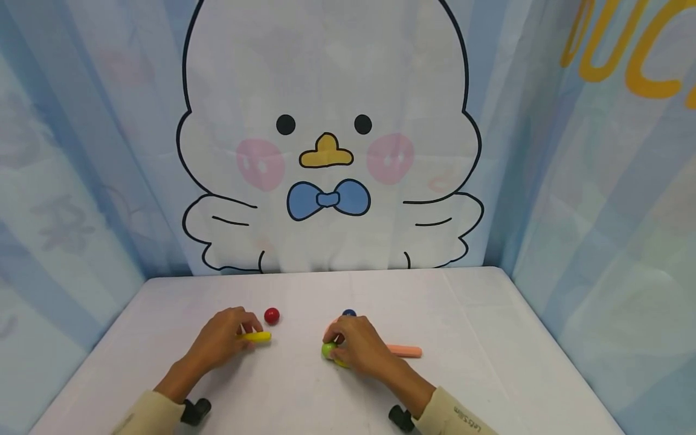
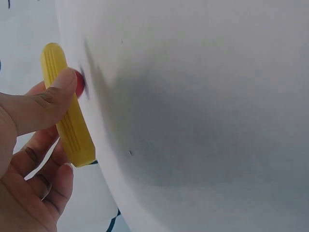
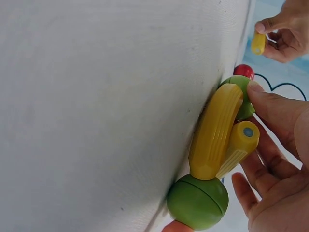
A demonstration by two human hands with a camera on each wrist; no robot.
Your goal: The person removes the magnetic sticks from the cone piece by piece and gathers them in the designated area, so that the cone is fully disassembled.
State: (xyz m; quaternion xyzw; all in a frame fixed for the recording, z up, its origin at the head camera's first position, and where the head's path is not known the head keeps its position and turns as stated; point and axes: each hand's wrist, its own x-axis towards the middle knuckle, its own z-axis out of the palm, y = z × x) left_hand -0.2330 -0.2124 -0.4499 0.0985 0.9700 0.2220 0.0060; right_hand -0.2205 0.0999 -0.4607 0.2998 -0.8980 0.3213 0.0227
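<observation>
My left hand point(image 1: 220, 338) pinches a short yellow ribbed rod point(image 2: 72, 116) between thumb and fingers, above the table. A red ball point(image 1: 272, 316) lies just beyond it. My right hand point(image 1: 359, 344) grips a green ball point(image 3: 245, 99) at one end of a small joined build. From this ball a curved yellow rod point(image 3: 215, 133) runs to a second green ball point(image 3: 198, 202). Another yellow rod point(image 3: 241, 145), with a grey disc on its end, lies alongside, close to my right fingers. In the head view, my right hand partly hides the build.
A blue ball point(image 1: 349, 312) shows just beyond my right hand. An orange rod point(image 1: 405, 351) reaches out to the right from behind the hand. The white tabletop point(image 1: 283, 399) ends at a printed curtain point(image 1: 331, 241) at the back, with curtains on both sides.
</observation>
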